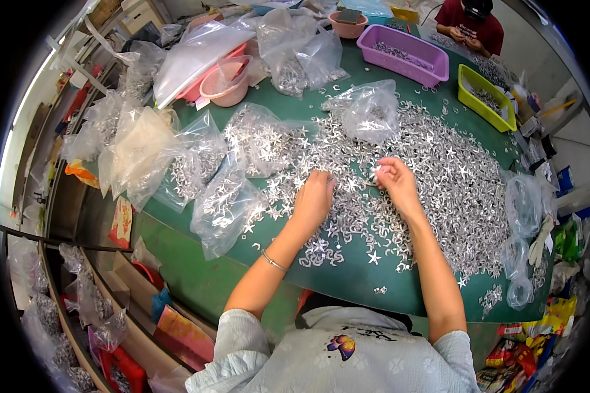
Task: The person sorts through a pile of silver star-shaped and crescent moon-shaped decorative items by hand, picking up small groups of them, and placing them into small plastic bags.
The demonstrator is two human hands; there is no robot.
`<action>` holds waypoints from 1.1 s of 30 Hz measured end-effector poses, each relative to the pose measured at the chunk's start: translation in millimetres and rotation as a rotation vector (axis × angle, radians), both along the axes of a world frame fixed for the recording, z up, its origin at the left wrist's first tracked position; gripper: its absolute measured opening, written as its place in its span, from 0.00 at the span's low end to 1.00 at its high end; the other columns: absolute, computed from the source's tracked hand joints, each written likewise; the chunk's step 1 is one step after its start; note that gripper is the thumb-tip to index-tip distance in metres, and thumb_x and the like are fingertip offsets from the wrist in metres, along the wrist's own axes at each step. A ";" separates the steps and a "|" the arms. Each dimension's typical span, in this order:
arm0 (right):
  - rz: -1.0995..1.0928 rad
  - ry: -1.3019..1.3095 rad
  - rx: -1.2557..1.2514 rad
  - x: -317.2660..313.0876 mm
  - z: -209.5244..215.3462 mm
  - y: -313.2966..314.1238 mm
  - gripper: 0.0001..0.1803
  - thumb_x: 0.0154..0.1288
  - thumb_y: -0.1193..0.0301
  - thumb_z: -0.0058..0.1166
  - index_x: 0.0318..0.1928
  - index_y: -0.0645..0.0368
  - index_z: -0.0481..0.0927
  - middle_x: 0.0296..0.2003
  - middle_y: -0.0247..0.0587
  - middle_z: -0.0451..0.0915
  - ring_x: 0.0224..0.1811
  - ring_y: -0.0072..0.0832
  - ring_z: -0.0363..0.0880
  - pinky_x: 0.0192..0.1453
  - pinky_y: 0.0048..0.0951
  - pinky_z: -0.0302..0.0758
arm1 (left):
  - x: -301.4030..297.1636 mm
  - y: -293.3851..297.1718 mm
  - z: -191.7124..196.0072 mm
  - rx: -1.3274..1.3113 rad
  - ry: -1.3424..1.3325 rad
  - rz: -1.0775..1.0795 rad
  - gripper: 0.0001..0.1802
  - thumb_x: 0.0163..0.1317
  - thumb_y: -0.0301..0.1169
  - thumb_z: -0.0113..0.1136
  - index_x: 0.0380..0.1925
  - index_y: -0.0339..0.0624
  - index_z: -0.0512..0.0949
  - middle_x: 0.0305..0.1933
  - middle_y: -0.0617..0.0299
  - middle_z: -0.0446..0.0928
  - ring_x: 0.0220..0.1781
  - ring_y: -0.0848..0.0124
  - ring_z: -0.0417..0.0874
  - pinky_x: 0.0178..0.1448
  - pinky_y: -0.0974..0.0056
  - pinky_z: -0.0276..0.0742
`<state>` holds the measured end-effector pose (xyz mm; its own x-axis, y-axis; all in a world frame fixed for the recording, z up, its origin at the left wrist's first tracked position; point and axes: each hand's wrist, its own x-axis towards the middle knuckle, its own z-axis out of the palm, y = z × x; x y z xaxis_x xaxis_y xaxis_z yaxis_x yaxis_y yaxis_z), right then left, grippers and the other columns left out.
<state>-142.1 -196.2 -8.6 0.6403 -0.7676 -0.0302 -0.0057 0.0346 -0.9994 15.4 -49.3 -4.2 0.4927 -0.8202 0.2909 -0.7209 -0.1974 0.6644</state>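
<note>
Filled plastic bags crowd the left edge of the green table; bare tabletop runs along the near edge. My left hand curls against the silvery pieces; whether it grips any, I cannot tell. Dark writing marks my shirt. My right hand pinches a small pale piece over the heap, which spreads rightward to clear bags.

Even brightness, bent rim

Light falls evenly and brightly over the green table, with only soft shadows. A white strip glows at the far left. Clear plastic bags catch glare, and silver pieces glint. Shelf edges curve near the rim, black fills the corners, and the far person looks soft
</note>
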 end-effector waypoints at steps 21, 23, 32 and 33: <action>0.019 -0.202 0.481 21.5 9.0 -2.1 0.06 0.67 0.67 0.53 0.35 0.56 0.76 0.26 0.31 0.75 0.26 0.24 0.73 0.24 0.23 0.66 | 16.2 12.8 -4.3 -0.029 0.251 -0.021 0.06 0.58 0.26 0.65 0.33 0.35 0.80 0.20 0.56 0.75 0.21 0.69 0.74 0.29 0.65 0.70; -0.006 -0.386 0.809 24.4 17.5 4.8 0.08 0.68 0.64 0.52 0.36 0.55 0.75 0.25 0.32 0.75 0.25 0.24 0.72 0.23 0.22 0.65 | 14.6 12.7 -2.6 0.023 0.243 -0.017 0.06 0.56 0.25 0.66 0.33 0.36 0.80 0.19 0.56 0.74 0.21 0.69 0.74 0.29 0.65 0.70; 0.105 -0.128 0.497 39.6 1.4 4.9 0.10 0.65 0.70 0.59 0.45 0.60 0.80 0.19 0.23 0.68 0.18 0.14 0.62 0.20 0.20 0.57 | 18.3 15.9 5.7 -0.023 0.825 0.023 0.06 0.59 0.27 0.65 0.33 0.36 0.79 0.27 0.66 0.78 0.26 0.74 0.74 0.29 0.73 0.70; 0.114 -0.045 0.374 41.7 4.7 9.3 0.11 0.64 0.71 0.60 0.45 0.61 0.80 0.19 0.21 0.67 0.18 0.13 0.62 0.20 0.20 0.56 | 26.1 22.7 3.4 -0.113 1.182 -0.029 0.06 0.59 0.27 0.63 0.34 0.36 0.78 0.29 0.65 0.78 0.28 0.73 0.75 0.30 0.71 0.71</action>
